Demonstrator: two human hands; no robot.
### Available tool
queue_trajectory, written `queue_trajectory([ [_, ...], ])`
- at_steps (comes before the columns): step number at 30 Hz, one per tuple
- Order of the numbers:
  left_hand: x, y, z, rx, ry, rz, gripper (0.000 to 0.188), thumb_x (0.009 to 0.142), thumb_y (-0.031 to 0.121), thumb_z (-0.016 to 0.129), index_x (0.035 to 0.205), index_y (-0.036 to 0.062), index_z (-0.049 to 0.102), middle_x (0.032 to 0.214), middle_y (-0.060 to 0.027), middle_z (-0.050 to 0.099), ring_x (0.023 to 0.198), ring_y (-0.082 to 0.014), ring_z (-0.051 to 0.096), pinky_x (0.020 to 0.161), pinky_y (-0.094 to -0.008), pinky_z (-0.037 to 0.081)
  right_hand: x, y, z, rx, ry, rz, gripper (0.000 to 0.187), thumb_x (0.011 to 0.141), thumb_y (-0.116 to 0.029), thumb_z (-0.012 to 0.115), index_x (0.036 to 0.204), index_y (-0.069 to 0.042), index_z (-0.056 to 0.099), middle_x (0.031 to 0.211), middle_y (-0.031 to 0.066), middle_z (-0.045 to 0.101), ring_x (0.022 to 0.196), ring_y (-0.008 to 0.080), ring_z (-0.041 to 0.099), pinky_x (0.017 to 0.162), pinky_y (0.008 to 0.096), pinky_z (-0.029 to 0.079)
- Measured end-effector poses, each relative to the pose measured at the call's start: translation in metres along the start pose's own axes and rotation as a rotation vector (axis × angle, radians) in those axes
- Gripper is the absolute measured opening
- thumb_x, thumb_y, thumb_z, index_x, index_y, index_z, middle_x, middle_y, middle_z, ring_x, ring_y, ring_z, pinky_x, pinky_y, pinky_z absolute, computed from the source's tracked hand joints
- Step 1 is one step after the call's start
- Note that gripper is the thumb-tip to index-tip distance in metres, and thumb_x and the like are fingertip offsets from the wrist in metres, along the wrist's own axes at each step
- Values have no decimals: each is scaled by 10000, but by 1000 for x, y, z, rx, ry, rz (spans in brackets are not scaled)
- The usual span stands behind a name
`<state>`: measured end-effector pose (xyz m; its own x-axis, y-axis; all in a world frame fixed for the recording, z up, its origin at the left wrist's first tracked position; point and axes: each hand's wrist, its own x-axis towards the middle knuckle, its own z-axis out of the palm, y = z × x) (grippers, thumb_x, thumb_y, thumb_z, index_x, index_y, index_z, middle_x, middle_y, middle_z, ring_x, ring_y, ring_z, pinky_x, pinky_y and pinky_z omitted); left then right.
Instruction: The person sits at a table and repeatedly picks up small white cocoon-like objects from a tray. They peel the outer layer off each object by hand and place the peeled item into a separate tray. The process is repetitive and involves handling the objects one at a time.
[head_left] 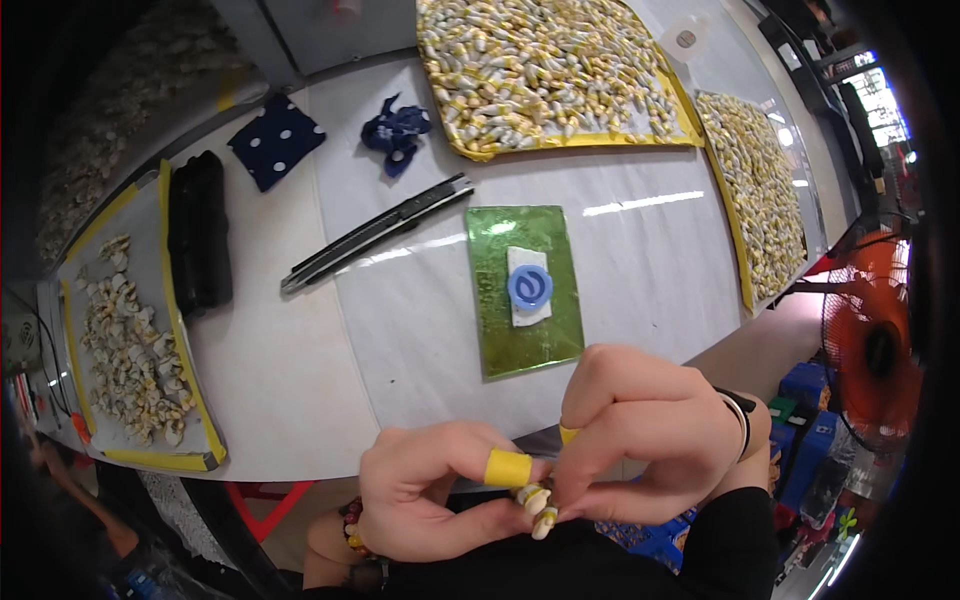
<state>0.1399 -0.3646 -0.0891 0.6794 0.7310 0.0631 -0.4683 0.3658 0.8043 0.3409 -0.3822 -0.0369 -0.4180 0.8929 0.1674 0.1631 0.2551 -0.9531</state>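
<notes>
Small cream-and-yellow pieces (537,503) sit pinched between left hand (430,495) and right hand (640,440) — heaped trays (580,140) suggest much work remains.

Shiny green rectangular mat (525,290) carries a blue ring (529,286); at 11 o'clock, navy white-dotted cloth (276,140); yellow fingertip tape (508,468).

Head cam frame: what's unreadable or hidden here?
- Small cream-and-yellow pieces between both hands: the left hand and right hand cover most of them; shape and count unclear.
- Yellow tape on the left fingertip: what lies under it is hidden.
- Tray of small pale pieces at right: far end bent by fisheye rim, single pieces too small.
- Upper-left corner: dark, blurred heap.
</notes>
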Motion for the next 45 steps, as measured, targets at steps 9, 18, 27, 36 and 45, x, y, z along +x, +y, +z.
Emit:
queue_trajectory([
  [9, -30, 109, -29, 1378, 30, -44, 141, 647, 65, 722, 772, 34, 665, 728, -69, 659, 688, -200, 640, 607, -259, 483, -14, -12, 1, -284, -10, -47, 299, 569, -249, 847, 724, -108, 632, 724, 21, 457, 617, 167, 485, 520, 263, 359],
  [18, 30, 221, -164, 1855, 570, -107, 364, 737, 192, 691, 1026, -16, 614, 851, -156, 641, 750, -256, 619, 676, -334, 474, -32, -15, -17, -384, 74, 15, 257, 601, -132, 797, 820, -93, 669, 735, 35, 535, 612, 165, 514, 518, 264, 396],
  [27, 105, 244, -260, 2123, 759, 64, 364, 765, 200, 657, 1052, -17, 602, 842, -134, 661, 765, -184, 641, 671, -294, 491, -52, -30, -28, -445, 180, 106, 221, 589, -79, 782, 782, -97, 677, 708, 37, 545, 602, 158, 531, 505, 253, 408],
  [36, 39, 180, -76, 1419, 469, 410, 312, 871, 170, 577, 1120, -15, 533, 955, -58, 590, 866, -123, 565, 724, -231, 447, -23, -13, -90, -1162, 398, 64, 183, 655, 0, 666, 822, -28, 595, 740, 103, 589, 672, 279, 569, 624, 335, 446],
  [45, -10, 55, -1, 103, -119, -496, 179, 763, -80, 582, 934, -123, 610, 990, -272, 614, 797, -250, 646, 740, -328, 524, 31, 55, -160, -1059, 140, 410, 101, 709, -57, 630, 772, 16, 598, 687, 151, 615, 654, 299, 604, 615, 352, 472],
])
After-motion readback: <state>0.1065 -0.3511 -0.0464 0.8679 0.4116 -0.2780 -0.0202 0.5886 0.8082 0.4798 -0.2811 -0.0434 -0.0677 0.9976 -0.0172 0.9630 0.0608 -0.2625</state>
